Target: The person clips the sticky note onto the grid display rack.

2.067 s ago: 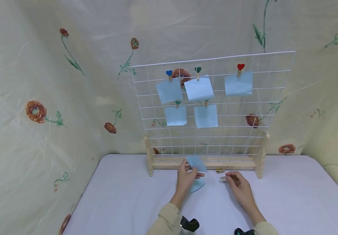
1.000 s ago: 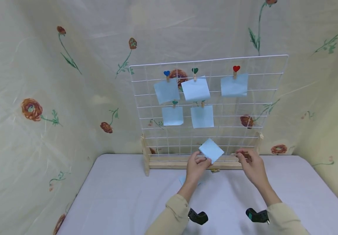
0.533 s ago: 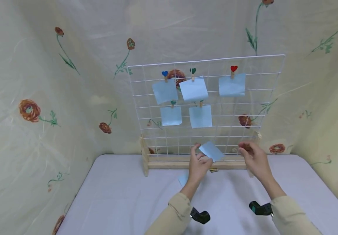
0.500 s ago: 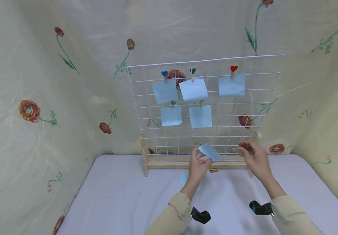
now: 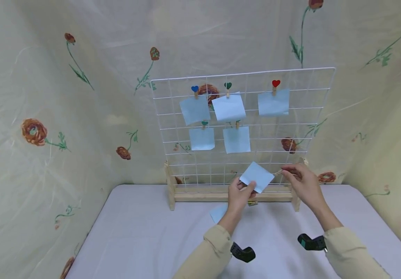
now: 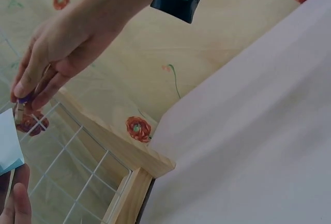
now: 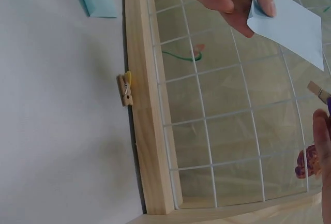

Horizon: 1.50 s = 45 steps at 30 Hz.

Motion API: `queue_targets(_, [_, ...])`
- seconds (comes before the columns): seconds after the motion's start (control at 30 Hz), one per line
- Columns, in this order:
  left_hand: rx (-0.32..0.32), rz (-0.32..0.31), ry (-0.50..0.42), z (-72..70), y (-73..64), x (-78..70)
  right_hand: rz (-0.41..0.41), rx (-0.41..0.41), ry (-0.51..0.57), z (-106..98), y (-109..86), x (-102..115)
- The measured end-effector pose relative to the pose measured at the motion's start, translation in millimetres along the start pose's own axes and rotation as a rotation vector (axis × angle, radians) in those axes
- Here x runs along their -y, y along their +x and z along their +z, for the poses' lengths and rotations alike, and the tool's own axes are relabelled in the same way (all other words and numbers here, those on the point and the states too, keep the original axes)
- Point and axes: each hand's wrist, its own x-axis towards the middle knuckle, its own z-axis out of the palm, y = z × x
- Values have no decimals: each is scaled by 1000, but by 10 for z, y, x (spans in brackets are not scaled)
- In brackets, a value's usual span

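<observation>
My left hand (image 5: 239, 197) pinches a light blue paper note (image 5: 257, 177) by its lower part, in front of the wire grid's lower rows. My right hand (image 5: 303, 184) pinches a small wooden clothespin (image 7: 318, 90) with a purple end. In the head view the clothespin's tip lies at the note's right corner; the right wrist view shows a gap between them. Several blue notes, such as one at the upper right (image 5: 273, 103), hang on the grid from heart-topped clothespins. Another blue note (image 5: 218, 213) lies on the table, partly hidden by my left arm.
The white wire grid stands in a wooden base (image 5: 207, 197) at the back of the white-covered table (image 5: 141, 232). A spare clothespin (image 7: 125, 89) with a yellow part lies against the base's front. Flower-printed cloth (image 5: 92, 155) hangs behind and at the sides.
Both hands have risen from near the table to the grid's lower rows. Lately the note has turned its face toward the head camera, and the clothespin has come closer to its right corner.
</observation>
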Motion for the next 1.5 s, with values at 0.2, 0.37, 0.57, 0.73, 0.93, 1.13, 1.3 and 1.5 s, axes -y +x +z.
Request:
queue_targets(0.2, [4,1,-34,82,4,-38,-54,4,59,-23,71,74])
queue_targets(0.37, [-12,-16,-61,133,16,-71,-98,-9,63,-68,160,125])
queue_targets(0.57, [-12,-37,-57,139,13,-132,-155,-30,72,-96,237,143])
queue_targets(0.73, [-17,-32,-24,126,32,-172,-204,-65,57,-141,280,161])
queue_targets(0.93, [-11,-15,-29,158,66,-211,-299,-109,19,-221,380,212])
queue_targets(1.13, [5,-12,-60,232,82,-251,-381,-102,-47,-279,495,329])
queue_targets(1.3, [-6,-14,-108,274,102,-281,-410,-101,-61,-294,558,392])
queue_targets(1.5, [-8,-29,-170,322,137,-314,-428,-102,-36,-320,624,434])
